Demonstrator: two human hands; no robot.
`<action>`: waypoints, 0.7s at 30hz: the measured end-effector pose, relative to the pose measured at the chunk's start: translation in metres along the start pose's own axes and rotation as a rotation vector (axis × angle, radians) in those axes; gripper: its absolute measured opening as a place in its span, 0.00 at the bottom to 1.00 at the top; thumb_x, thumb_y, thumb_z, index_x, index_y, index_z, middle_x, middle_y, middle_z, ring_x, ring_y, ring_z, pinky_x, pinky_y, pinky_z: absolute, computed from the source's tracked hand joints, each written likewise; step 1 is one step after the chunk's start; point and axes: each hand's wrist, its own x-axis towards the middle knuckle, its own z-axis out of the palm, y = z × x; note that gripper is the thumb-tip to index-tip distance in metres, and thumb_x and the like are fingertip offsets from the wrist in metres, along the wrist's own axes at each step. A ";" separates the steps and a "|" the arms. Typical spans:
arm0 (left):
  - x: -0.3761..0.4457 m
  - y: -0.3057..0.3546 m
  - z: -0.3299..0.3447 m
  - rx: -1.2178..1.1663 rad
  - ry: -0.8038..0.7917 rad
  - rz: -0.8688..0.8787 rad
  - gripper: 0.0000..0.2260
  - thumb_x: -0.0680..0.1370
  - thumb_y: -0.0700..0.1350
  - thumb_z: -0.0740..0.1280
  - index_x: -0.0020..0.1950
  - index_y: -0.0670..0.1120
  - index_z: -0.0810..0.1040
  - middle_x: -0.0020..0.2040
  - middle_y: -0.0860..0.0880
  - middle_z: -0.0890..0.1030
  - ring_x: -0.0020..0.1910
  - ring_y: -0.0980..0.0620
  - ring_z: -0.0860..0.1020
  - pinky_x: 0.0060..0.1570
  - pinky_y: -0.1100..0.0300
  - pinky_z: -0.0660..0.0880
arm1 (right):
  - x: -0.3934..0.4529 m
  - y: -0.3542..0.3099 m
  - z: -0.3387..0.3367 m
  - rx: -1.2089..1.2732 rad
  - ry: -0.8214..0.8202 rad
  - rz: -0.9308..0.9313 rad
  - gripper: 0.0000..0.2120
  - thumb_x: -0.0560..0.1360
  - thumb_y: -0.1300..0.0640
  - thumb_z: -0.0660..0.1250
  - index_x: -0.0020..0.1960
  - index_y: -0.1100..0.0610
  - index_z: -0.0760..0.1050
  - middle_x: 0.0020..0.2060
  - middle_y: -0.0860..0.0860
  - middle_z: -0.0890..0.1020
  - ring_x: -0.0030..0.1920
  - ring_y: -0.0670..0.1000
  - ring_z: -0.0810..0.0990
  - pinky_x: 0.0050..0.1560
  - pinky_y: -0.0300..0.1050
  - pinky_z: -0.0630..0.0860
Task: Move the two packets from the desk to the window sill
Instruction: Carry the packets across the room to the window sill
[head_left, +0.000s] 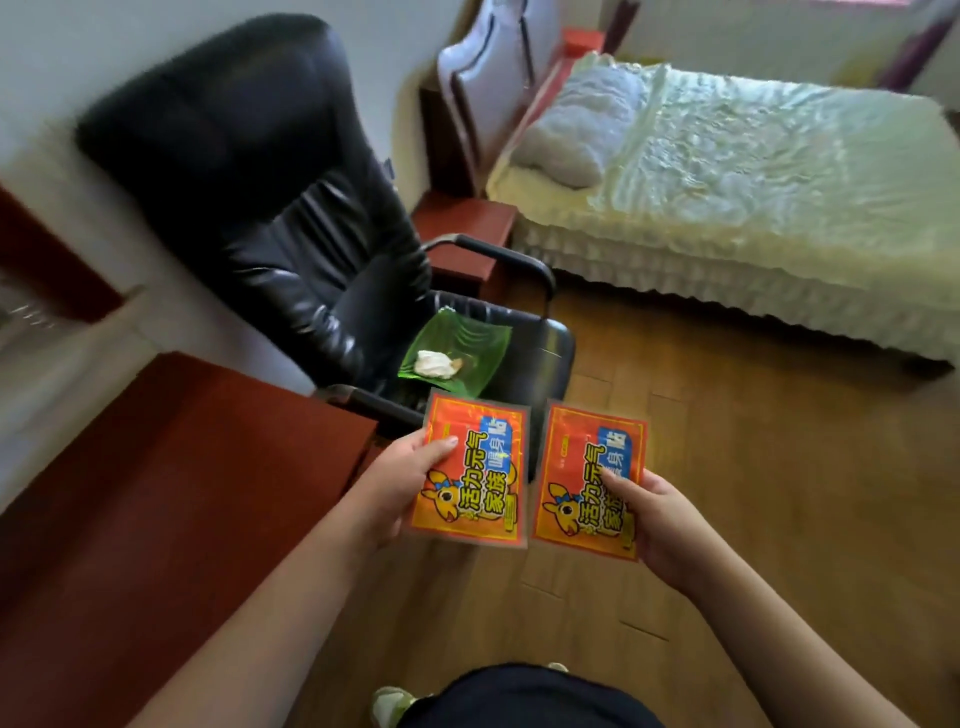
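- Two orange-red packets, one per hand, both off the desk and held flat over the wooden floor (727, 467), faces up, side by side with a narrow gap between them
- Left packet (470, 470): left hand (402, 486) closed on its left edge, thumb on top, fingers hidden beneath
- Right packet (582, 478): right hand (662, 525) closed on its lower right edge, thumb across the print
- Desk (156, 493) lies to the left, dark red top, just beside the left forearm
- Black office chair (291, 218) just beyond the packets; a green dish (467, 338) with a pale lump in it sits on the seat
- Bed (753, 197) with pale cover further off to the right
- Step, as judged: pickup done, carry in hand
- Window sill not in view; bright light at the top right edge may hint at a window, cannot tell
- Next move calls for turning to find the sill, keeping both grips firm on thin slippery edges, steering round chair and bed
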 end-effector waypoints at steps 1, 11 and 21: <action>0.004 0.002 0.017 0.013 -0.022 0.001 0.07 0.81 0.42 0.63 0.55 0.43 0.78 0.42 0.41 0.87 0.40 0.43 0.86 0.43 0.45 0.83 | -0.005 -0.004 -0.013 0.015 0.004 -0.010 0.10 0.78 0.60 0.64 0.58 0.59 0.77 0.45 0.58 0.88 0.42 0.56 0.88 0.41 0.53 0.85; 0.046 0.025 0.140 0.187 -0.225 -0.004 0.11 0.80 0.42 0.63 0.61 0.40 0.76 0.46 0.39 0.86 0.43 0.41 0.86 0.44 0.45 0.83 | -0.044 -0.035 -0.109 0.175 0.126 -0.122 0.09 0.79 0.60 0.63 0.58 0.59 0.77 0.46 0.59 0.87 0.43 0.57 0.87 0.41 0.54 0.85; 0.116 0.054 0.220 0.299 -0.438 -0.028 0.10 0.80 0.43 0.64 0.59 0.42 0.77 0.48 0.39 0.87 0.45 0.40 0.86 0.44 0.46 0.83 | -0.033 -0.066 -0.156 0.275 0.306 -0.212 0.10 0.79 0.60 0.63 0.59 0.59 0.77 0.47 0.59 0.87 0.45 0.57 0.87 0.45 0.55 0.84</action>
